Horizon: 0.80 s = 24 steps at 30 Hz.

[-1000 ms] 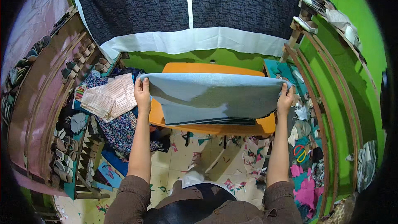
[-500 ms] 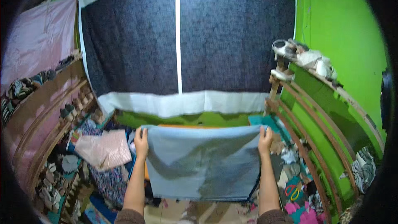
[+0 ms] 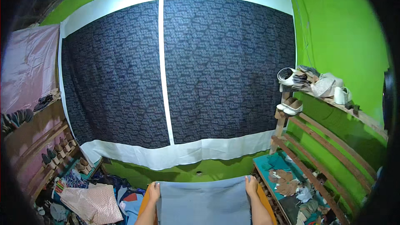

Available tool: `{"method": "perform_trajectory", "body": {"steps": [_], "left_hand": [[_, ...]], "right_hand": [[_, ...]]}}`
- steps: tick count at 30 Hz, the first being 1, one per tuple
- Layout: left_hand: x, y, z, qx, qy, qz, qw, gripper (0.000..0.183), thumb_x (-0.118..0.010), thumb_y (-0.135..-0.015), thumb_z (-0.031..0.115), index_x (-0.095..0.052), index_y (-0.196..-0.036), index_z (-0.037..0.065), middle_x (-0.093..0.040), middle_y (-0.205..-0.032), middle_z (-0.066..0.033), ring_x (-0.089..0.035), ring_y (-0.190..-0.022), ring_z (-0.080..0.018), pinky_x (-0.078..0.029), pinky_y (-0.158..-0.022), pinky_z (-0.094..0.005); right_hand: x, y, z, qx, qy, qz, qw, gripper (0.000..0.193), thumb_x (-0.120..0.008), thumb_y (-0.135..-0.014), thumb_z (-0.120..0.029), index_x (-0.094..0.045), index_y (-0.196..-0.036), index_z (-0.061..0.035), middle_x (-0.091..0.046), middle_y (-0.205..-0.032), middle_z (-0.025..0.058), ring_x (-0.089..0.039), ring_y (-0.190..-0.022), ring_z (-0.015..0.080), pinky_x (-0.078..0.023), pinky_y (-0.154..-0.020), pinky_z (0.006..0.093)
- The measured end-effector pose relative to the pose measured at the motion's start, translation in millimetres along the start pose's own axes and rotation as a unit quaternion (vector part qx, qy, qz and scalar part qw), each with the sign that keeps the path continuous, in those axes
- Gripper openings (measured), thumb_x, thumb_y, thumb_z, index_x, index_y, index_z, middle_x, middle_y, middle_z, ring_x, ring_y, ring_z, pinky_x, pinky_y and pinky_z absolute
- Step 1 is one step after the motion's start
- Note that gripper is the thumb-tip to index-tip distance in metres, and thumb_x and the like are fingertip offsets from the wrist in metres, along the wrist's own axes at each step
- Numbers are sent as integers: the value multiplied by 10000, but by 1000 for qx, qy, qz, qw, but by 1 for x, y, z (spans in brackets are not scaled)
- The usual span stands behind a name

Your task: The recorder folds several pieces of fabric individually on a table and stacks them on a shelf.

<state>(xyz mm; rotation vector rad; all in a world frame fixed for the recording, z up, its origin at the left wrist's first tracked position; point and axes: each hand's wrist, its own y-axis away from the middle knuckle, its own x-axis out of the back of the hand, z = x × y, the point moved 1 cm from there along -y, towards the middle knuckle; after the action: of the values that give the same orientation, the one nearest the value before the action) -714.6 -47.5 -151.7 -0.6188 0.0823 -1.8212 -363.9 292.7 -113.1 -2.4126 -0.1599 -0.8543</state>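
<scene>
A grey-blue piece of fabric stretches between my two hands at the bottom middle; its lower part runs out of the picture. My left hand pinches its upper left corner, fingers closed on the edge. At the upper right corner, my right hand grips it the same way. The top edge is pulled nearly straight, with a slight sag. Orange material shows behind the fabric on both sides, and what it belongs to is mostly hidden.
To the left, a pink patterned cloth lies over a heap of fabrics. Shoes line a rack on that side. Right, a teal-topped bench bears scraps beside wooden rails. Dark patterned cloth covers the back wall.
My view has tilted up, so the fabric and both hands now sit lower in the picture. Both hands still hold the fabric's upper corners.
</scene>
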Motion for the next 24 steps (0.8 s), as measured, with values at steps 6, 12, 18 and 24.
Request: {"method": "perform_trajectory", "body": {"steps": [6,12,18,24], "left_hand": [[-54,-28,-51,101,-147,20,984,362,-563,-829,223,-510,-1104,-5,-568,-1006,-195,-528,-960,-372,-407,-830,-442],[-130,23,13,-168,-293,-140,931,433,-523,-821,310,-492,-1182,74,-503,-1200,-151,-431,-1161,-328,-276,-970,-540],[-161,78,-36,-161,-330,-239,899,483,-422,-857,421,-465,-1279,191,-334,-1406,-86,-276,-1306,-300,-129,-1045,-583],[-69,42,-95,-16,-406,-158,900,534,-402,-858,439,-413,-1327,185,-292,-1423,-120,-190,-1341,-293,-76,-1072,-539]], "right_hand": [[-73,-19,12,-155,163,-54,973,416,-546,-837,-323,-528,-1076,16,-543,-1066,204,-507,-1012,361,-372,-879,464],[-183,49,-27,85,178,-153,968,489,-422,-866,-391,-491,-1244,-88,-408,-1342,153,-322,-1271,339,-199,-1018,570],[-199,123,-44,177,135,-266,938,455,-389,-883,-392,-446,-1297,-213,-373,-1380,106,-297,-1294,315,-166,-1033,581],[-125,63,46,-21,223,-260,939,496,-370,-894,-362,-364,-1361,-194,-272,-1436,131,-217,-1335,301,-94,-1059,560]]}}
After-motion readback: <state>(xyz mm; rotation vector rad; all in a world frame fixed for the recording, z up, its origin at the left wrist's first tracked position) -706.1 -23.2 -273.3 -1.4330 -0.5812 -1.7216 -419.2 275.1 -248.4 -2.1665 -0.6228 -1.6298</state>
